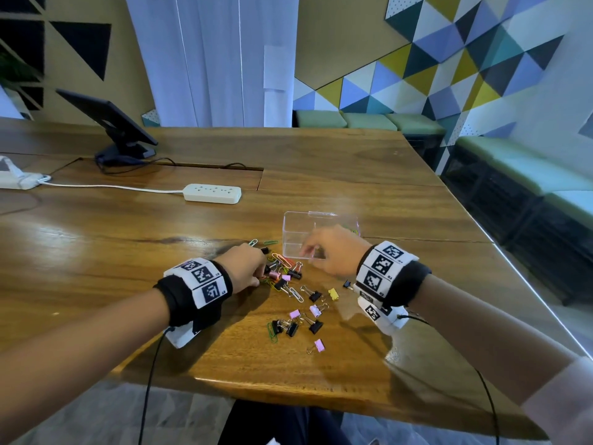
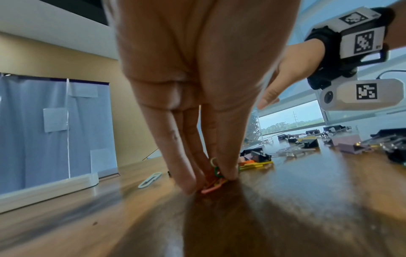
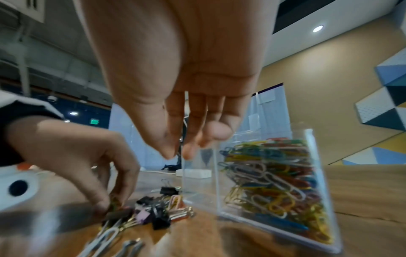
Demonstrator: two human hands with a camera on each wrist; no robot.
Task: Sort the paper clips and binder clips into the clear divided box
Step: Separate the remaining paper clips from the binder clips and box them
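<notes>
A clear divided box stands on the wooden table. In the right wrist view one compartment of the box is full of coloured paper clips; the one beside it looks empty. My right hand hovers at the box's near left corner, and its fingers hang relaxed and hold nothing. My left hand is down in the mixed pile, where its fingertips pinch a few coloured paper clips against the table. Black, pink and yellow binder clips lie scattered nearer to me.
A white power strip with its cable lies behind the box. A dark screen on a stand is at the back left. The table's right edge runs close beside my right wrist. A lone pale paper clip lies left of my left fingers.
</notes>
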